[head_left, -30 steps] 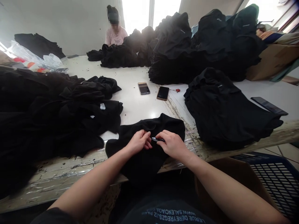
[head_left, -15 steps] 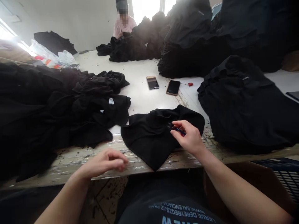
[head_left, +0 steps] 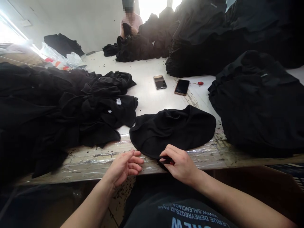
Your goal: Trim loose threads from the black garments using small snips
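A black garment (head_left: 171, 129) lies crumpled on the table in front of me, its near edge curving towards the table's front. My right hand (head_left: 179, 161) is closed around small dark thread snips (head_left: 167, 160) with a bit of red, at the garment's near edge. Whether those fingers also pinch the cloth is hard to make out. Palm turned up and fingers apart, my left hand (head_left: 125, 166) holds nothing. It hovers over the table's front edge, just left of the garment's near edge.
Piles of black garments stand at the left (head_left: 78, 107), the right (head_left: 256, 107) and the back right (head_left: 201, 41). Two phones (head_left: 160, 82) and a small red item (head_left: 200, 83) lie mid-table (head_left: 147, 98). Across the table, a person (head_left: 130, 23) holds black cloth.
My right hand has come down and left with the snips to the garment's near edge. My left hand has moved right and turned palm up. The garment's near corner no longer hangs forward.
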A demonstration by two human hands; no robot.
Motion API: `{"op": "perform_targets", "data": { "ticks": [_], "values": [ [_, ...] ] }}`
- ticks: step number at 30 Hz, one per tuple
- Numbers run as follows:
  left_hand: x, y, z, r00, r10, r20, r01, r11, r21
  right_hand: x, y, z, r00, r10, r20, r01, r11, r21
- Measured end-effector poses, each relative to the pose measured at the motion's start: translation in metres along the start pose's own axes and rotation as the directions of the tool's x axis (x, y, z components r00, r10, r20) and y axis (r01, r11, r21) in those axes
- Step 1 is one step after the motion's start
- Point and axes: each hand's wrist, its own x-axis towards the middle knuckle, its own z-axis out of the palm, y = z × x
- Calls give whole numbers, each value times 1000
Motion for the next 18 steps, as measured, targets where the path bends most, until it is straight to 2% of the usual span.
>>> {"op": "perform_targets", "data": {
  "ticks": [3,6,9,10,12,15,16,17,18],
  "values": [
    [0,-3,12,993,-85,88,98,983,-158,-4,-3,-7,996,1,-84,5,997,79],
    [4,-2,23,1000,-27,-13,23,963,-268,-8,-4,-9,998,9,-67,-3,995,99],
    [6,-2,28,994,35,-103,-63,959,-278,-10,-5,-12,999,4,-37,1,993,117],
    [5,-3,29,996,27,-84,-49,962,-270,-10,-5,-13,999,6,-47,0,992,125],
    [1,-8,31,998,-46,30,52,968,-246,-8,-7,-17,995,22,-95,-9,990,140],
    [-2,-18,34,952,-187,242,243,944,-224,-3,-10,-22,983,65,-171,-38,987,154],
    [-2,-20,35,947,-194,257,258,934,-249,-1,-11,-23,981,72,-183,-43,987,156],
    [-1,-20,35,961,-161,225,225,928,-296,0,-11,-24,980,71,-185,-41,986,159],
    [1,-20,36,983,-96,154,145,927,-346,1,-11,-25,982,63,-178,-34,986,161]
  ]
}}
